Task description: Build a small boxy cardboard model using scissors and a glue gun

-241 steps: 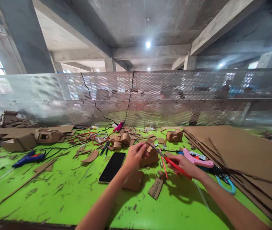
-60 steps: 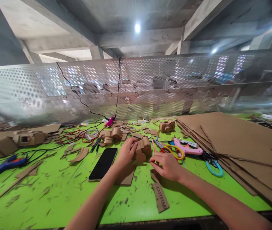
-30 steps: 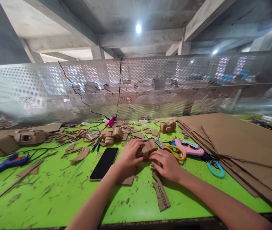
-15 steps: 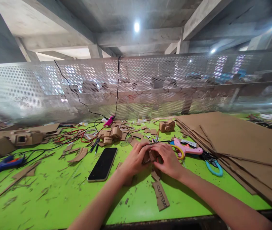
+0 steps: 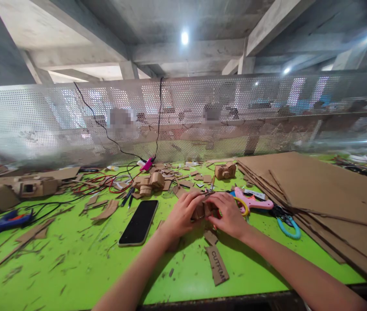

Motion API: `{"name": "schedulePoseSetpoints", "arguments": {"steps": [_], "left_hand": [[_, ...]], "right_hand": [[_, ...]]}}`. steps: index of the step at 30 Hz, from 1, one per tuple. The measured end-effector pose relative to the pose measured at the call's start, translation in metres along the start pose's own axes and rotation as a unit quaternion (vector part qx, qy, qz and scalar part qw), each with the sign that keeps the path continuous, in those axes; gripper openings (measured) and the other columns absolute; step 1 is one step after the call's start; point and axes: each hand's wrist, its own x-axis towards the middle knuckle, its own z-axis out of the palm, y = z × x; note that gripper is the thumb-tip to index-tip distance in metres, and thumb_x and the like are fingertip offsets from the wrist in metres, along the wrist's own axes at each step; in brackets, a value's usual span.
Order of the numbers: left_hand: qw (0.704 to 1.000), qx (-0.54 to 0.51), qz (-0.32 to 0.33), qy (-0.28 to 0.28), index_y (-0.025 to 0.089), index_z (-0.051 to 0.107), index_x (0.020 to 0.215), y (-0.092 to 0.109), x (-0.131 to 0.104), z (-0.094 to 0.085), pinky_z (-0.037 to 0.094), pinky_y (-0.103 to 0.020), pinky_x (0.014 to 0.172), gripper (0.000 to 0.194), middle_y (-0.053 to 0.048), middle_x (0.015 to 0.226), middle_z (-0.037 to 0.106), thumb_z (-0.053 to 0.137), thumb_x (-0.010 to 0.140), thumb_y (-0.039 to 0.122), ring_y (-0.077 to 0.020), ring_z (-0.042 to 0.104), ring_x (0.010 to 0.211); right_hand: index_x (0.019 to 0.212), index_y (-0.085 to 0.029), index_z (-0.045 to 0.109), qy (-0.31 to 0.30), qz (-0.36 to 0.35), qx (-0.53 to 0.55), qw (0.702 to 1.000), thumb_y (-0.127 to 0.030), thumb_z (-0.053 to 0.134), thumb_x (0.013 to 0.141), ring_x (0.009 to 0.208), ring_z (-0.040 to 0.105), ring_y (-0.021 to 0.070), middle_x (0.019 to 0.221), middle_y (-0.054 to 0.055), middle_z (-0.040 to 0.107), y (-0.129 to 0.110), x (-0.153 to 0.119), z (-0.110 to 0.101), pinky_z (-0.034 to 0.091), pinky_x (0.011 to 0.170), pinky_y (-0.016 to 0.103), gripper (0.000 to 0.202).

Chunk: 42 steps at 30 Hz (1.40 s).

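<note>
Between my two hands is a small brown cardboard piece point(image 5: 199, 211), largely covered by my fingers, so its full shape is hidden. My left hand point(image 5: 185, 214) curls its fingers round the left side of it. From the right, my right hand point(image 5: 227, 214) grips the same piece, thumb low and fingertips on top. Just below lie a small cardboard scrap point(image 5: 210, 237) and a cardboard strip point(image 5: 217, 264) printed with letters. Yellow-handled scissors point(image 5: 243, 206) rest against the far side of my right hand, beside a pink glue gun point(image 5: 253, 201).
A black phone point(image 5: 138, 222) lies left of my hands. Cardboard camera models point(image 5: 149, 183) stand farther back among scraps and wires. A blue glue gun point(image 5: 7, 223) is at the left; teal-handled scissors point(image 5: 289, 226) and large cardboard sheets point(image 5: 326, 185) are at the right. A perforated metal screen point(image 5: 183, 129) borders the table.
My right hand has shifted slightly and its fingers have opened a little from the left hand's. The cardboard piece stays between both hands in nearly the same place.
</note>
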Motion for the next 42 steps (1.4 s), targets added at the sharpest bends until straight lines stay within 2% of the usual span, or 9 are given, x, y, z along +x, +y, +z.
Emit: {"name": "schedulePoseSetpoints", "arguments": {"steps": [9, 16, 20, 24, 27, 31, 34, 38, 42], "left_hand": [[0.998, 0.016, -0.058, -0.002, 0.023, 0.028, 0.139, -0.007, -0.005, 0.006, 0.045, -0.049, 0.091, 0.077, -0.012, 0.114, 0.054, 0.070, 0.075, 0.031, -0.0301, 0.051, 0.105], [0.996, -0.011, -0.085, 0.016, 0.024, 0.031, 0.136, -0.011, -0.009, 0.010, 0.047, -0.045, 0.092, 0.070, -0.012, 0.119, 0.049, 0.068, 0.077, 0.033, -0.0290, 0.051, 0.111], [0.993, -0.021, -0.112, 0.041, 0.023, 0.034, 0.130, -0.019, -0.012, 0.013, 0.048, -0.045, 0.092, 0.067, -0.010, 0.116, 0.049, 0.071, 0.075, 0.033, -0.0272, 0.053, 0.109], [0.991, -0.034, -0.118, 0.060, 0.021, 0.035, 0.127, -0.023, -0.013, 0.015, 0.046, -0.045, 0.096, 0.068, -0.011, 0.119, 0.046, 0.073, 0.071, 0.034, -0.0279, 0.051, 0.114], [0.987, -0.037, -0.147, 0.059, 0.021, 0.035, 0.128, -0.025, -0.013, 0.018, 0.045, -0.047, 0.096, 0.072, -0.013, 0.122, 0.047, 0.074, 0.070, 0.035, -0.0297, 0.051, 0.116], [0.974, -0.054, -0.213, 0.058, 0.019, 0.029, 0.133, -0.027, -0.011, 0.020, 0.043, -0.048, 0.098, 0.081, -0.015, 0.124, 0.050, 0.075, 0.068, 0.034, -0.0306, 0.053, 0.116], [0.966, -0.071, -0.236, 0.074, 0.017, 0.030, 0.130, -0.029, -0.010, 0.021, 0.042, -0.047, 0.100, 0.083, -0.016, 0.124, 0.051, 0.078, 0.064, 0.034, -0.0309, 0.053, 0.117], [0.963, -0.080, -0.247, 0.077, 0.017, 0.035, 0.123, -0.030, -0.011, 0.022, 0.043, -0.048, 0.098, 0.073, -0.015, 0.120, 0.053, 0.076, 0.065, 0.034, -0.0310, 0.054, 0.115], [0.955, -0.109, -0.266, 0.077, 0.019, 0.032, 0.124, -0.028, -0.010, 0.018, 0.045, -0.048, 0.093, 0.075, -0.014, 0.118, 0.056, 0.076, 0.066, 0.035, -0.0304, 0.058, 0.110]], "right_hand": [[0.108, -0.022, 0.059, 0.009, -0.008, 0.005, 1.000, -0.018, 0.073, 0.074, 0.103, 0.055, 0.0274, 0.107, 0.007, 0.065, 0.002, 0.001, 0.000, 0.041, 0.090, 0.047, 0.037], [0.113, -0.020, 0.061, 0.020, -0.036, -0.026, 0.999, -0.022, 0.068, 0.081, 0.103, 0.055, 0.0255, 0.107, 0.009, 0.065, 0.001, 0.003, -0.004, 0.042, 0.093, 0.045, 0.033], [0.113, -0.020, 0.063, -0.042, -0.056, -0.076, 0.995, -0.026, 0.061, 0.086, 0.104, 0.056, 0.0250, 0.109, 0.009, 0.066, 0.005, 0.013, -0.023, 0.041, 0.094, 0.045, 0.028], [0.104, -0.022, 0.066, -0.156, 0.106, -0.127, 0.974, -0.025, 0.057, 0.085, 0.091, 0.064, 0.0233, 0.106, 0.007, 0.070, 0.028, 0.019, -0.062, 0.048, 0.076, 0.034, 0.021], [0.088, -0.023, 0.069, -0.170, 0.151, -0.147, 0.963, -0.025, 0.056, 0.084, 0.075, 0.065, 0.0237, 0.091, 0.008, 0.072, 0.053, 0.013, -0.090, 0.047, 0.061, 0.033, 0.014], [0.080, -0.025, 0.067, -0.263, 0.257, -0.183, 0.912, -0.024, 0.073, 0.067, 0.074, 0.065, 0.0285, 0.086, 0.009, 0.071, 0.074, 0.003, -0.110, 0.049, 0.059, 0.037, 0.014], [0.090, -0.023, 0.067, -0.240, 0.248, -0.195, 0.918, -0.027, 0.072, 0.070, 0.093, 0.063, 0.0311, 0.101, 0.012, 0.068, 0.068, 0.007, -0.105, 0.049, 0.074, 0.038, 0.021], [0.096, -0.021, 0.064, -0.199, 0.237, -0.208, 0.928, -0.032, 0.044, 0.093, 0.091, 0.064, 0.0257, 0.101, 0.011, 0.068, 0.032, 0.016, -0.073, 0.045, 0.072, 0.034, 0.024], [0.098, -0.012, 0.066, -0.254, 0.272, -0.238, 0.897, -0.039, 0.063, 0.082, 0.092, 0.065, 0.0327, 0.099, 0.019, 0.068, 0.006, 0.014, -0.040, 0.044, 0.071, 0.035, 0.032]]}}
